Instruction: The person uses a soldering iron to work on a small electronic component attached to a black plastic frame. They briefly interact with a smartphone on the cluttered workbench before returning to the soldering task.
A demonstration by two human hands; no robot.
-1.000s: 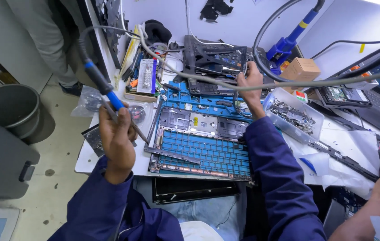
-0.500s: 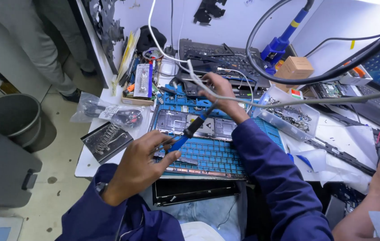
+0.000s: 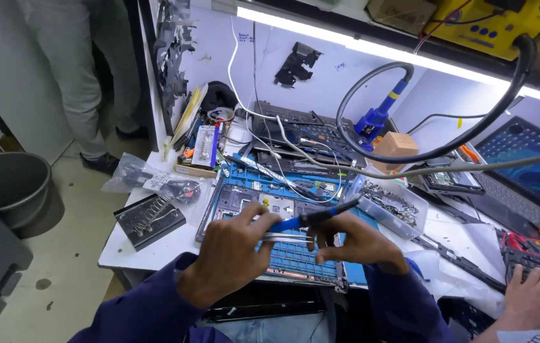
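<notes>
Cluttered white tabletop (image 3: 127,251) under a bright strip light, and at its middle lies the opened laptop chassis with its blue underside and bare circuit board (image 3: 282,244), cover already off, board seemingly in place. Left hand (image 3: 232,254) curls closed around a blue-handled screwdriver (image 3: 311,218) and thin metal tweezers (image 3: 286,237); right hand (image 3: 352,241) pinches at the tools' middle, fingers bent. Just right sits a clear plastic tray of small parts (image 3: 392,204), and another person's hand (image 3: 530,298) rests on a keyboard

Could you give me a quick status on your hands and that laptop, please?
Left hand grips blue-handled screwdriver and tweezers. Right hand on opened laptop. Cable crosses behind.
</notes>
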